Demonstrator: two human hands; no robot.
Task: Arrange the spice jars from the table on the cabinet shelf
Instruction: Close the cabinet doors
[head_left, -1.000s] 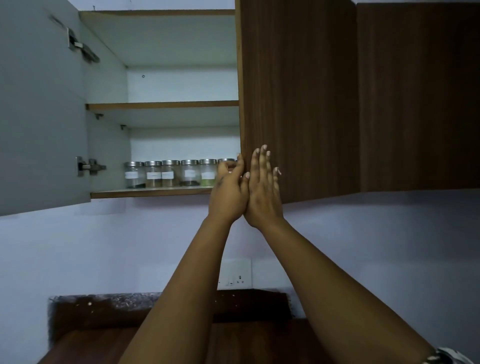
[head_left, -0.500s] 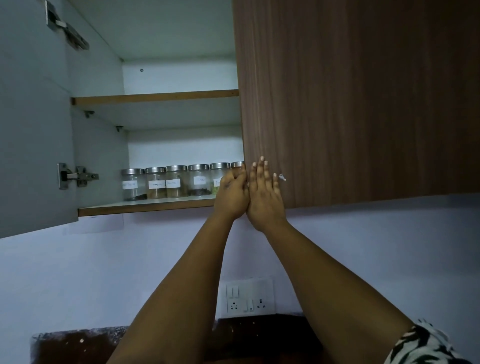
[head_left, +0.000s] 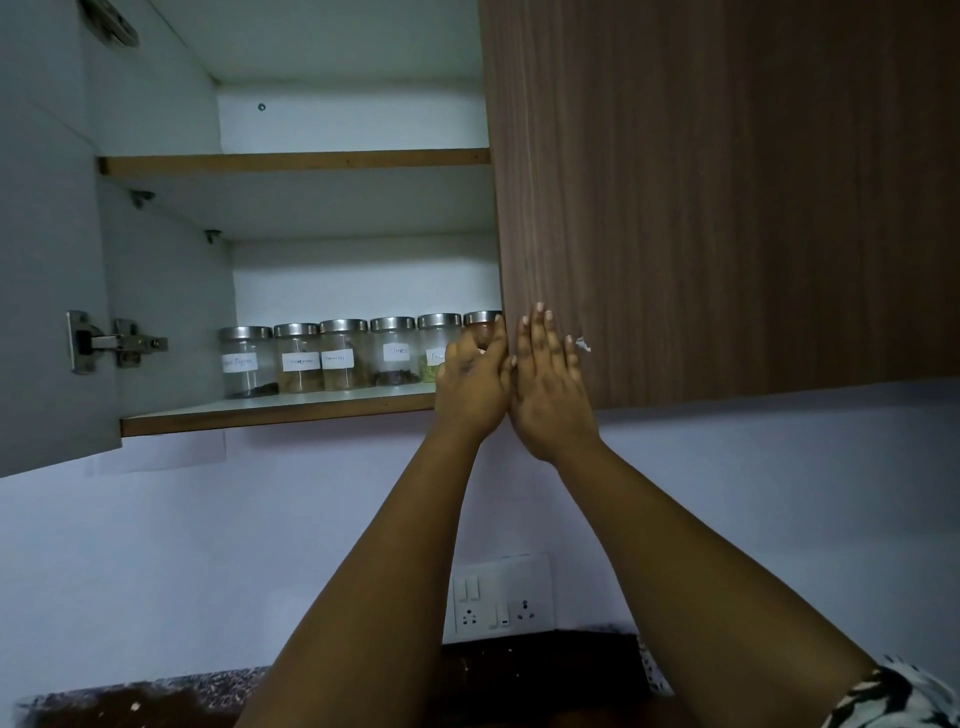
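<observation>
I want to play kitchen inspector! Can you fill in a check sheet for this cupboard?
Surface: lower shelf holds the jars; upper shelf shows nothing on it.
Job's things: six spice jars in a row, lids on.
Clutter: nothing seen.
Hands: left hand reaches to the rightmost jar, grip hidden; right hand flat on the brown door.
Cables: nothing seen.
Surroundings: grey door open, wall socket below.
</observation>
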